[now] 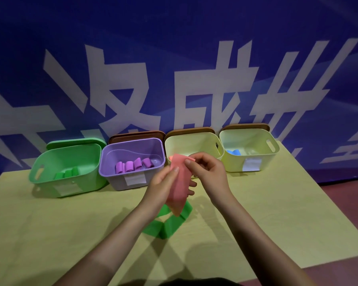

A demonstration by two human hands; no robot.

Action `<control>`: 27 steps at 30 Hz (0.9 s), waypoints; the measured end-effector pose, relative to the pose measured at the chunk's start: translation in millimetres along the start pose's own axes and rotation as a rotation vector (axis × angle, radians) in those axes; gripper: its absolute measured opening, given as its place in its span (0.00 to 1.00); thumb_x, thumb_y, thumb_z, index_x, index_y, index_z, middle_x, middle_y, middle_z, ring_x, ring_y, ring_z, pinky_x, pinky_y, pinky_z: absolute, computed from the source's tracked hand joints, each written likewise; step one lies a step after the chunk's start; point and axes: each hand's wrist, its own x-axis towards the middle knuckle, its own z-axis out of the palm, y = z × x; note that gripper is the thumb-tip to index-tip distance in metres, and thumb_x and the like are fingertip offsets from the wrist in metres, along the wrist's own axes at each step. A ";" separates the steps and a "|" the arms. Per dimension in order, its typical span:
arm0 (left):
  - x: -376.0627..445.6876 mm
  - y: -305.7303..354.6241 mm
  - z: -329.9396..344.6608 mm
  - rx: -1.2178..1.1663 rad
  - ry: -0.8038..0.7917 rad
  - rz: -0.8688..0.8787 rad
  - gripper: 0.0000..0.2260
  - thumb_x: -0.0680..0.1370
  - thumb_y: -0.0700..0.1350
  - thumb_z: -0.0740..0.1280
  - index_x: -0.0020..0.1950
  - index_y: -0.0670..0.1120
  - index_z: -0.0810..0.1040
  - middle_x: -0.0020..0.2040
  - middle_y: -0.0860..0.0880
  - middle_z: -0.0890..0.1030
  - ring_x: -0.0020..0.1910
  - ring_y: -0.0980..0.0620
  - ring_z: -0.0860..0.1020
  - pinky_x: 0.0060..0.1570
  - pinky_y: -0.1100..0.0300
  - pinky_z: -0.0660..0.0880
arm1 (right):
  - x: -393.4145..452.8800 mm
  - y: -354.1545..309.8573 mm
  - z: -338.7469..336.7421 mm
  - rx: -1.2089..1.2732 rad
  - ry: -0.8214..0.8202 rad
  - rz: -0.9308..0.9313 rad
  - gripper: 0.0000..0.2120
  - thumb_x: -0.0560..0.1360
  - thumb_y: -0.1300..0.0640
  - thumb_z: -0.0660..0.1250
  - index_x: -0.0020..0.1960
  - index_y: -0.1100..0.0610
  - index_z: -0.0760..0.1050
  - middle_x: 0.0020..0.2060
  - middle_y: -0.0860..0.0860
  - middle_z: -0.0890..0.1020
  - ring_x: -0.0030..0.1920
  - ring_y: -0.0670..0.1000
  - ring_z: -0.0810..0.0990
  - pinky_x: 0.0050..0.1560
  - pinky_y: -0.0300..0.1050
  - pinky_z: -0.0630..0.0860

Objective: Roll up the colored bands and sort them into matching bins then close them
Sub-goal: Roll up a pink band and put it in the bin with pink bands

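Note:
A pink band hangs flat above the table's middle. My right hand pinches its top end, and my left hand holds its left edge with the thumb on the front. Under it a green band lies unrolled on the table. Four open bins stand in a row at the back: a green bin with green rolls, a purple bin with several purple rolls, a pale yellow bin partly hidden by my hands, and another pale yellow bin with a blue roll.
Lids lean behind the bins: a green lid and brown lids. A yellow-green cloth covers the table, whose right edge drops to a dark red floor. A blue banner wall stands close behind the bins.

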 end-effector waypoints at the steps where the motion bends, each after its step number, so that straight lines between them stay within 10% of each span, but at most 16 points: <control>1: -2.4 -0.7 0.7 -0.009 0.007 -0.001 0.09 0.82 0.43 0.57 0.55 0.44 0.76 0.40 0.41 0.84 0.34 0.45 0.83 0.34 0.57 0.80 | 0.2 -0.3 -1.3 -0.012 0.011 -0.005 0.09 0.73 0.66 0.69 0.38 0.55 0.78 0.30 0.43 0.79 0.33 0.43 0.76 0.36 0.38 0.74; 14: -7.8 -20.9 16.0 -0.105 0.009 -0.031 0.13 0.81 0.39 0.55 0.51 0.41 0.79 0.39 0.40 0.83 0.37 0.44 0.82 0.34 0.53 0.80 | -22.6 7.7 -40.5 -0.447 -0.178 -0.352 0.11 0.73 0.67 0.68 0.51 0.55 0.84 0.41 0.49 0.80 0.41 0.49 0.78 0.41 0.41 0.74; 19: -4.5 -27.4 22.3 -0.103 -0.025 -0.074 0.17 0.82 0.45 0.54 0.49 0.41 0.80 0.41 0.37 0.82 0.35 0.44 0.82 0.43 0.47 0.78 | -27.1 11.0 -48.1 -0.501 -0.170 -0.346 0.12 0.73 0.66 0.67 0.51 0.55 0.84 0.41 0.50 0.79 0.38 0.47 0.78 0.41 0.38 0.75; 27: 2.9 -22.6 13.0 -0.052 0.059 0.007 0.11 0.82 0.38 0.57 0.50 0.40 0.79 0.40 0.40 0.83 0.35 0.45 0.82 0.32 0.60 0.78 | -18.3 9.9 -39.4 -0.222 -0.178 -0.034 0.12 0.77 0.57 0.65 0.58 0.54 0.80 0.45 0.51 0.81 0.44 0.45 0.79 0.46 0.39 0.75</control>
